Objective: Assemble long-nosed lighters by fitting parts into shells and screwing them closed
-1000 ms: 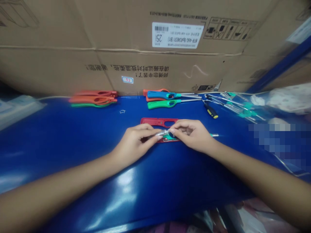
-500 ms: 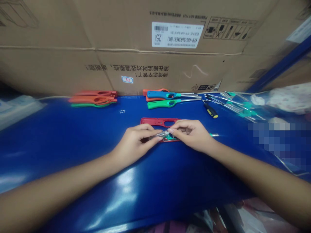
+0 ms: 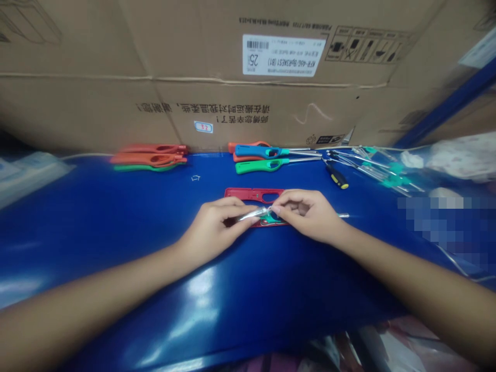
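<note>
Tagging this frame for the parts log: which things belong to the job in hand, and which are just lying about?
Likely in the job:
clear tube, held in the left hand, right hand at its end
near red shell with green insert
far red shell

Lying about, untouched:
screwdriver
blue lighter
green lighter
orange shells
metal rods

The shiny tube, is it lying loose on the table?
No, the left hand has the shiny tube in a pinch grip.

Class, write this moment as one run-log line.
left hand: pinching shiny tube | right hand: pinched at tube's end | nearby: far red shell, green part
</note>
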The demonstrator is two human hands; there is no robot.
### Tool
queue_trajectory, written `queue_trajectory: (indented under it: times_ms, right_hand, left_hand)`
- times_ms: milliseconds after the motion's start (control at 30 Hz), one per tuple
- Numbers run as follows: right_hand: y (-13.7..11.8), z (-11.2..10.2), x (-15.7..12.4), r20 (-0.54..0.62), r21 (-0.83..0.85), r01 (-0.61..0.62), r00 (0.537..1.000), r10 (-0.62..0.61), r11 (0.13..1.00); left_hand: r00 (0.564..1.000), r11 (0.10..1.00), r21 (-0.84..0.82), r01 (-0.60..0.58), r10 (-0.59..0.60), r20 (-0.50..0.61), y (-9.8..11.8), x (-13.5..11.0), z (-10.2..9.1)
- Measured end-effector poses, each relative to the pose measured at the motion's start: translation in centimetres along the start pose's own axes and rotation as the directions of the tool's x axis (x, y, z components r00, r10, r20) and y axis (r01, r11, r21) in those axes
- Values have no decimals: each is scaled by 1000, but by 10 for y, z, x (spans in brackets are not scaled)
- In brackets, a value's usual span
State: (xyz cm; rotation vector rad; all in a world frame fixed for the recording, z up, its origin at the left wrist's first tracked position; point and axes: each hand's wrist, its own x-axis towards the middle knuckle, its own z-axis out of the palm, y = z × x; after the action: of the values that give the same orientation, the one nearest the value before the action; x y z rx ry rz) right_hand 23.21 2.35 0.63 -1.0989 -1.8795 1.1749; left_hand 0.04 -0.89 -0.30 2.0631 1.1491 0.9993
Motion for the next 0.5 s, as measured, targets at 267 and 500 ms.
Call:
queue_trajectory:
  times_ms: [267,500]
  right_hand:
    - [1,0,-1,6,-33,43,999,-43,999]
    - [0,0,0,14,-53,69,998,-69,996]
  left_hand:
    - [1000,999,-46,0,0,11,1,2,-1]
    - [1000,999,-46,5,-4,16,1,3,0]
